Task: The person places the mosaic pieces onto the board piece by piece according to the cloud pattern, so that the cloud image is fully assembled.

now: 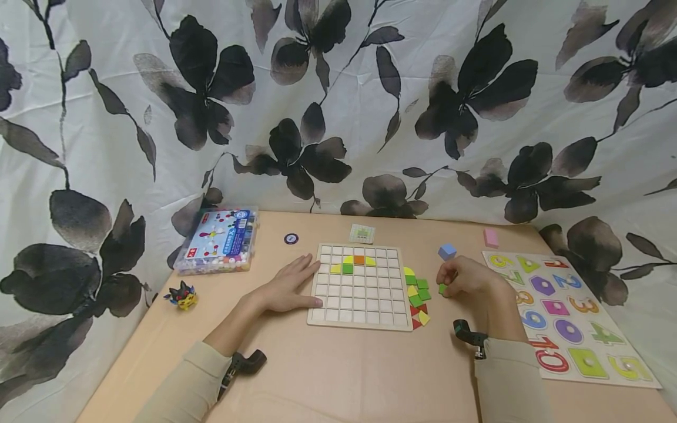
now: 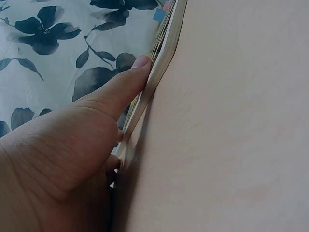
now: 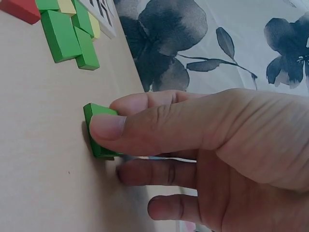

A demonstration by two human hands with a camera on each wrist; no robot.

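Observation:
A white gridded board (image 1: 365, 321) lies mid-table with a few yellow, orange and green tiles (image 1: 347, 268) in its upper rows. My left hand (image 1: 285, 289) rests at its left edge, fingers extended; in the left wrist view the thumb (image 2: 120, 87) lies against the board's side. Right of the board, my right hand (image 1: 468, 277) pinches a small green tile (image 3: 100, 149) between thumb and fingers, close over the table. Loose green, yellow and red tiles (image 1: 418, 294) lie along the board's right side, left of that hand.
A small patterned card (image 1: 362, 233) and a dark round disc (image 1: 291, 238) lie behind the board. At left are a clear plastic case (image 1: 219, 235) and a toy figure (image 1: 181, 295). At right are a number puzzle (image 1: 579, 352), a blue block (image 1: 446, 252) and a pink block (image 1: 491, 238).

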